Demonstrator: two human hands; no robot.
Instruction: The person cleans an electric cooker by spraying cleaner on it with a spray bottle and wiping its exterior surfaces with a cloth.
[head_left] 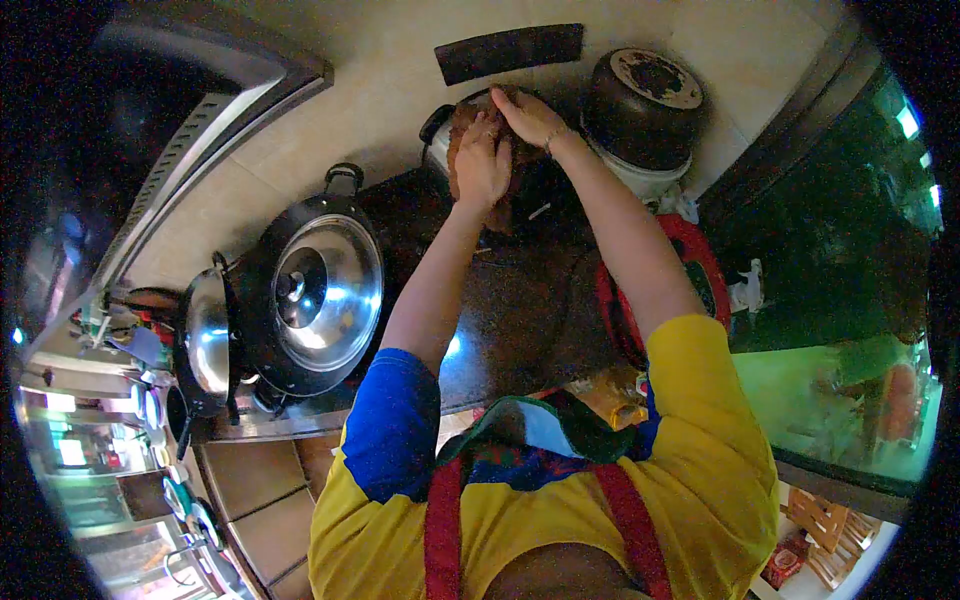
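Observation:
At the back of the dark counter, both hands are at a silver pot (437, 151) with a black side handle, partly covered by a brown cloth (464, 135). My left hand (484, 170) presses onto the cloth and holds it against the pot, its fingers pointing away from me. My right hand (532, 120) is at the pot's upper right edge, with the thumb side toward the cloth. Its other fingers are partly hidden. The cloth's lower end hangs down below my left hand.
A wok with a shiny lid (330, 290) stands left, beside another lidded pan (208, 330). A dark upturned pot (650, 105) rests on a white base at the right. A red-rimmed round object (690, 250) lies under my right forearm. A glass tank (840, 400) borders the right.

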